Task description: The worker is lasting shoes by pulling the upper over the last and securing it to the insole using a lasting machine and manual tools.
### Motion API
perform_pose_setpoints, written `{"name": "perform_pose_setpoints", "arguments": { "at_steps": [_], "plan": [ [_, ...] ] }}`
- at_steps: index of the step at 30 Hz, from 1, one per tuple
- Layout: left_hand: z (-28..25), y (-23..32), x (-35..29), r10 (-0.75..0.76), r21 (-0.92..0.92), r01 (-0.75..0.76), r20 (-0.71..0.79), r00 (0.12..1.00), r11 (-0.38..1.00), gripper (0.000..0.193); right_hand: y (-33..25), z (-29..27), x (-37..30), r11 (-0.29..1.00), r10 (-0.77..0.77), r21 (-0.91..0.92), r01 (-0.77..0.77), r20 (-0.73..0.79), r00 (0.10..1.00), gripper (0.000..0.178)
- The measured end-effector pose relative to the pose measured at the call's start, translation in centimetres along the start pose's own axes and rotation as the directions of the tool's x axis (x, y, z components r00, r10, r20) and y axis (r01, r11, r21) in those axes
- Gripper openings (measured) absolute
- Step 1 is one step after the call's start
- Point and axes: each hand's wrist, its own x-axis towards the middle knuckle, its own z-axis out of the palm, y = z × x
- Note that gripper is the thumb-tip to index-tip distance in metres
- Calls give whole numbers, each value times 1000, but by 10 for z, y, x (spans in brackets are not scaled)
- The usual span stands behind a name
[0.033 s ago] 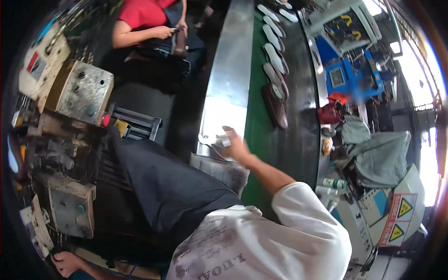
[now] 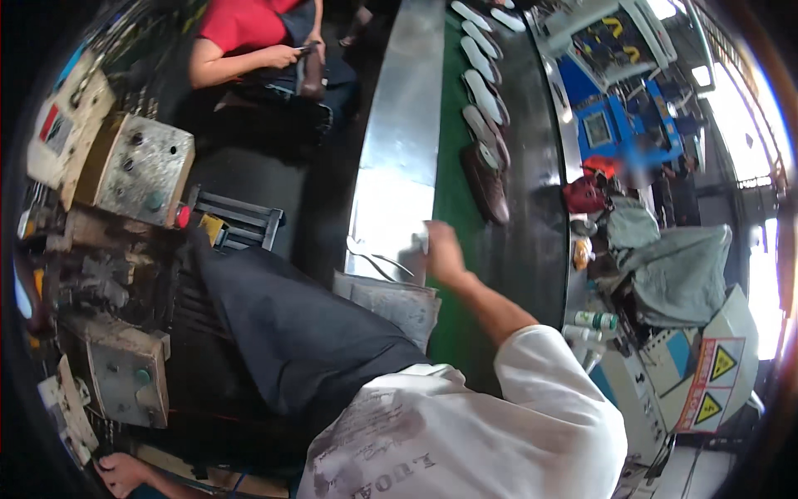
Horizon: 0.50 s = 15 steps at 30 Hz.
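Observation:
My right hand (image 2: 445, 254) is over the right edge of the shiny metal bench top (image 2: 401, 141), smeared by motion. Its fingers are bent around a small greyish thing too blurred to name. Just left of it a slim, curved metal tool (image 2: 384, 264) lies on the bench, by a worn grey pad (image 2: 391, 303) at the near end. At the lower left, my left hand (image 2: 122, 475) is closed beside the machine's pale lower panel (image 2: 68, 409); what its fingers hold is hidden. A brown shoe (image 2: 485, 185) rests on the green-and-dark conveyor belt (image 2: 453, 208), beyond my right hand.
Several pale-soled shoe pieces (image 2: 480, 58) line the belt past the shoe. Another person in a red top (image 2: 245, 29) sits at the far left, holding a brown shoe (image 2: 312, 76). A control box with a red button (image 2: 182, 217) stands left. Grey cloth (image 2: 682, 270) covers equipment at right.
My right hand has moved to the right, away from the curved metal tool, which now shows more fully on the bench. My left hand stays beside the machine panel.

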Motion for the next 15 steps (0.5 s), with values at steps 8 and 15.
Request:
{"name": "perform_pose_setpoints", "arguments": {
  "at_steps": [8,15],
  "plan": [
    [12,-23,28,183,630,-188,74,980,753,55,300,-26,-28,816,576,4,-578,-85,813,103],
    [-52,-28,18,237,424,-273,137,962,863,62,307,0,82,872,483,104,-479,-12,876,131]
  ]
}}
